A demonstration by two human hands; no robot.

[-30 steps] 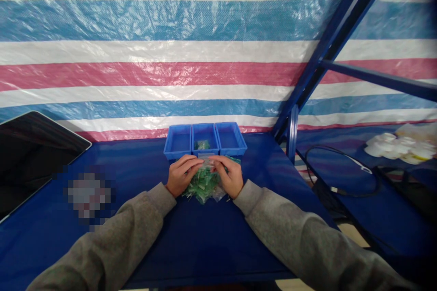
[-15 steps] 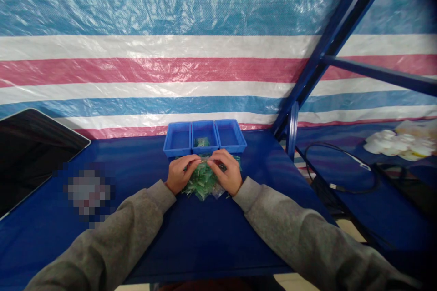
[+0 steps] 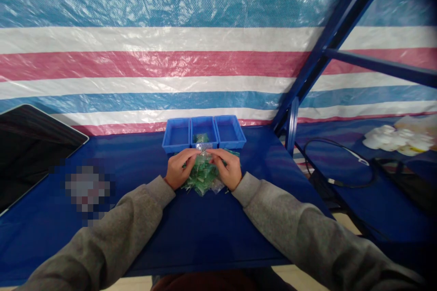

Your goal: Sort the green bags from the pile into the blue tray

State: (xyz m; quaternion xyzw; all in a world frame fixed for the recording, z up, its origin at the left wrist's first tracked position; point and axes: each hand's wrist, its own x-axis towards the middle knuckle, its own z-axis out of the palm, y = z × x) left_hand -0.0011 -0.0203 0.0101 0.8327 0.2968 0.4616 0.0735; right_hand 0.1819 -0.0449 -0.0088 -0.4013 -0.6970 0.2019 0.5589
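Observation:
My left hand [image 3: 179, 170] and my right hand [image 3: 230, 169] meet above a heap of green pieces in clear plastic bags [image 3: 202, 179]. Between their fingertips is a small clear plastic bag [image 3: 204, 146], its upper part standing up past the fingers. Both hands pinch its edge, one from each side; what the bag holds is too small to make out. Just behind the hands are three blue bins in a row: the left bin [image 3: 165, 142], the middle bin [image 3: 204, 120] and the right bin [image 3: 243, 138]. A green bagged packet [image 3: 200, 137] lies in the middle bin.
A dark flat screen with a pale rim [image 3: 37, 145] stands at the left of the blue table [image 3: 201, 236]. Near it is a pixelated patch. To the right are a blue metal frame [image 3: 292, 125], a black cable [image 3: 305, 159] and white bundles [image 3: 392, 138] on another surface.
The clear bag now shows upright between my fingertips, where earlier only a thin edge was visible. My hands stay over the heap. The whole view has shifted slightly.

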